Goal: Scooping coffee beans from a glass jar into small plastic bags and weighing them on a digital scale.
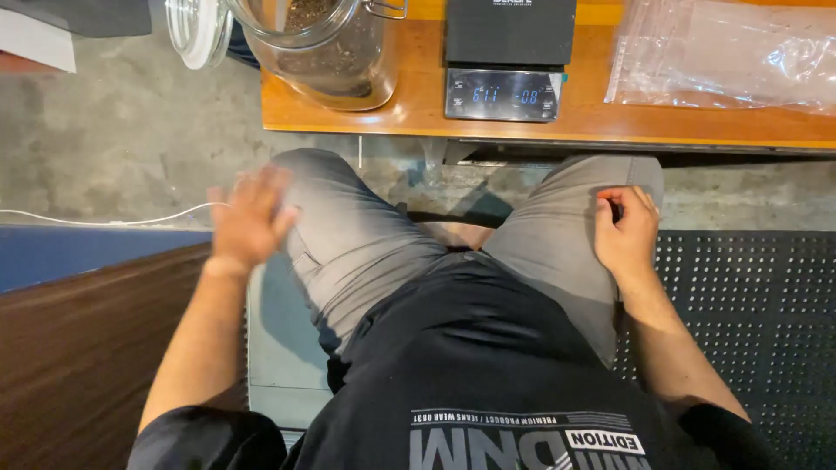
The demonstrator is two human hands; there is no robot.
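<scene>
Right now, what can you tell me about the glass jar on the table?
The glass jar is clear and wide-mouthed, standing near the left end of the orange wooden table, left of the black digital scale. Dark loose material lies inside. Its white-rimmed lid hangs open to the left on a wire clasp. Neither hand touches it; the top is cut off.

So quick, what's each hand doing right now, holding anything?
Left hand: open, fingers spread, blurred, holding nothing, by the left thigh.
Right hand: loosely curled, resting on the right thigh; nothing visible in it.
</scene>
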